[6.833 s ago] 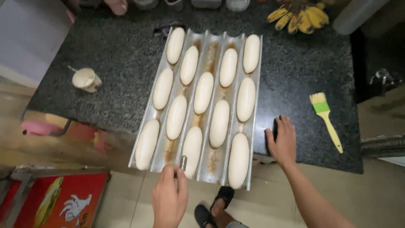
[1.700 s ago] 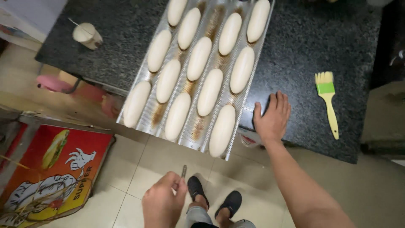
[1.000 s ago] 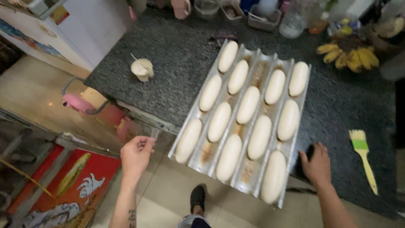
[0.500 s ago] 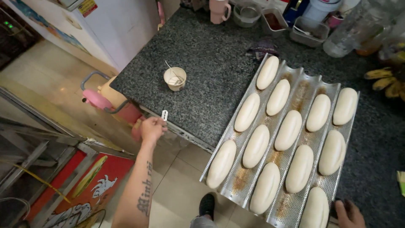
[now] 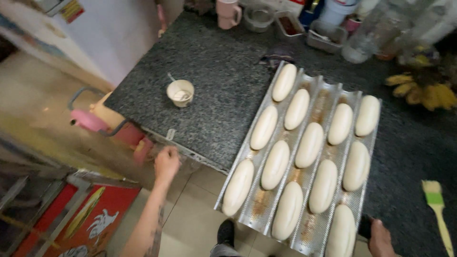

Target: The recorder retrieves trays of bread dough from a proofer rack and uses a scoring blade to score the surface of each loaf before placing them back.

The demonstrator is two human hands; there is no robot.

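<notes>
l hand (image 5: 166,163) at counter edge (image 5: 190,152), grip unclear; r hand (image 5: 381,239) by baguette tray (image 5: 247,152), grip unclear.

Dark speckled stone desk (image 5: 223,71) filling centre and right of frame, beige tiled floor (image 5: 190,219) along the bottom, pale cabinet wall (image 5: 114,33) upper left, red printed board (image 5: 90,223) lower left, soft blurred indoor light
</notes>
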